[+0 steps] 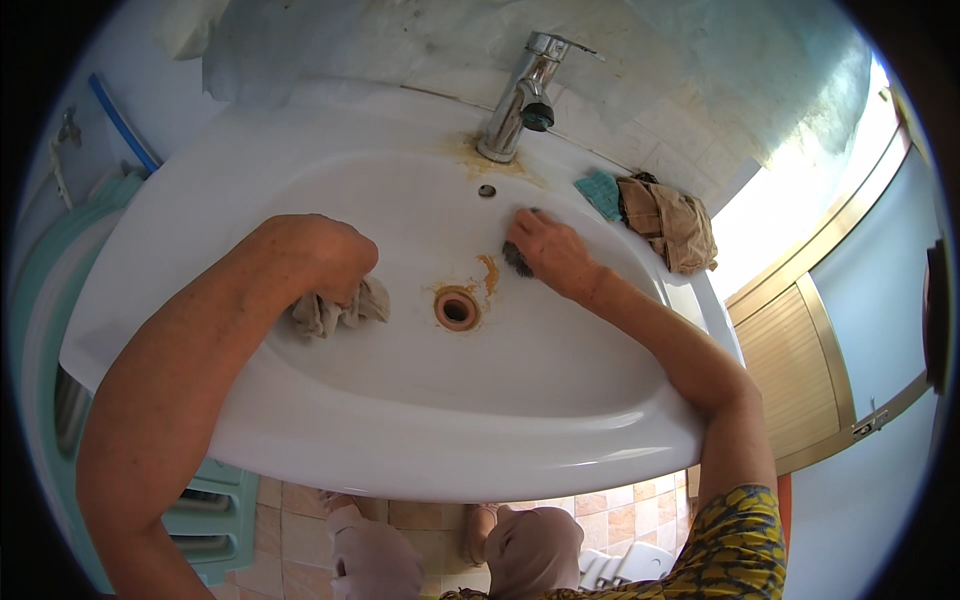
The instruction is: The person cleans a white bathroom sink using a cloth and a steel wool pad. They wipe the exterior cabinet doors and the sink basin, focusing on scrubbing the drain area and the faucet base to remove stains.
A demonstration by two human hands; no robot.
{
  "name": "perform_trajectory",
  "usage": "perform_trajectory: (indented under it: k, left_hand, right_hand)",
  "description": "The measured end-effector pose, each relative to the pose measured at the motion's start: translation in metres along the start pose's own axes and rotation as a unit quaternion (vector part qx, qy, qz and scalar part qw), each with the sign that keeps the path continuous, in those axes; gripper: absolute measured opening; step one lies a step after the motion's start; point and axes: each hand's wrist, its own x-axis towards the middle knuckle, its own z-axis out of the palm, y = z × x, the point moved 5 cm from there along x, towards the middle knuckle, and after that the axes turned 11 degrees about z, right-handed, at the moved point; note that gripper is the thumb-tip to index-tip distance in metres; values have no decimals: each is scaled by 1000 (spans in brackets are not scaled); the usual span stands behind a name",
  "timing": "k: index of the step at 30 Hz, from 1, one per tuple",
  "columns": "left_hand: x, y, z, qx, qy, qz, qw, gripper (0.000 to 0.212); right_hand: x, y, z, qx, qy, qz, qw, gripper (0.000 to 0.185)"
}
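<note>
A white ceramic washbasin fills the middle of the view. My left hand grips a crumpled greyish-beige cloth against the basin's left inner slope. On the right inner slope, my right hand holds a dark grey scouring pad against the ceramic, its fingers partly covering it. Between the hands lies the drain hole, ringed by yellow-brown residue. A small overflow hole sits above it. Brownish stains surround the base of the chrome mixer tap.
A teal cloth and a brown cloth lie on the basin's right rim. A blue hose and a green plastic tub are at the left. A wooden-framed door stands open at the right.
</note>
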Motion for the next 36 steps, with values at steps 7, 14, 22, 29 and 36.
perform_trajectory:
  k: [7,14,22,29,36]
  left_hand:
    - [-1,-11,6,-24,54,34,998,21]
    - [2,-1,2,-2,1,2,1000,22]
    - [2,-8,4,-15,40,25,999,20]
    - [2,-8,4,-40,85,40,995,21]
    - [1,4,2,5,40,25,999,23]
  right_hand:
    - [18,16,-28,-11,94,65,993,19]
    - [-3,-10,7,-55,31,-44,997,20]
    - [17,15,-30,-43,108,36,993,20]
    - [-2,-7,12,56,-89,-36,994,19]
    - [-5,-13,28,25,-208,-35,977,19]
